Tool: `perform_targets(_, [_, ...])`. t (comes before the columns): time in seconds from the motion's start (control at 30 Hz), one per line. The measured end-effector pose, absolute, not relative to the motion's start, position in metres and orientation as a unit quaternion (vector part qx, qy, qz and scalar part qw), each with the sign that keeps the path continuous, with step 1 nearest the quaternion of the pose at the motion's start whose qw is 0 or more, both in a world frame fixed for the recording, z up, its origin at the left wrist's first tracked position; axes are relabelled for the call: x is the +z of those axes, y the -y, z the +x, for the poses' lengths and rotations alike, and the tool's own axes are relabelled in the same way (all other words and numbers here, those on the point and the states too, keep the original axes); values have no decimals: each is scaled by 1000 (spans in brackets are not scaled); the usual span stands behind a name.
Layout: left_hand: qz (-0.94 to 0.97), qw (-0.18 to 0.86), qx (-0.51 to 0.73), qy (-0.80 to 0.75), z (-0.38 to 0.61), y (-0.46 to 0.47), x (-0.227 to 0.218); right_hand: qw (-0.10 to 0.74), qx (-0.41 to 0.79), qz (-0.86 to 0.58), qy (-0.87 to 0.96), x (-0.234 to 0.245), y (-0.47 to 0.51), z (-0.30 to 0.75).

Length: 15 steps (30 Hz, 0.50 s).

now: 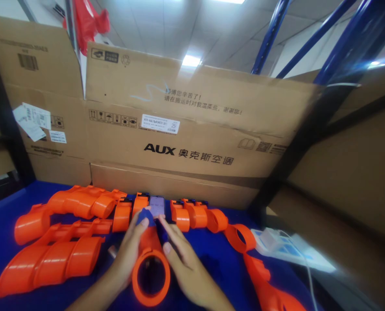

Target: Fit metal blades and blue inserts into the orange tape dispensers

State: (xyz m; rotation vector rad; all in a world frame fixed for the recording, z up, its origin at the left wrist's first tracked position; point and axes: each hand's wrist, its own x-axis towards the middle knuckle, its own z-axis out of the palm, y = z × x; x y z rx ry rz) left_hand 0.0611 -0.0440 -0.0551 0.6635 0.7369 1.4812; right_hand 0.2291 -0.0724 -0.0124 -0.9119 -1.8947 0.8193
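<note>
A short orange plastic tube points its round open end toward me, low in the middle of the view. My left hand is closed around its left side, the thumb lying on a blue piece at the far end. On the other side, my right hand has its fingers stretched forward and its thumb beside the tube. A small dark part shows between that thumb and the forefinger; whether the fingers grip it is unclear. Just beyond the hands stands a phone with a lit screen.
Orange tube pieces lie in rows at left on the blue table cover. More orange rings curve along the right, several at the back with black clips. A white power strip with a cable lies right. A cardboard sheet walls the back.
</note>
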Motion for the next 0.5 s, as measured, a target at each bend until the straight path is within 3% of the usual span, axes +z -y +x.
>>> perform_targets(0.23, [304,636,646,-292,66,51,-43,512,366,-366,686,-21,60,240])
perform_targets(0.5, [360,617,630,-305,67,60,-34,538,278,-387,695,-12,58,248])
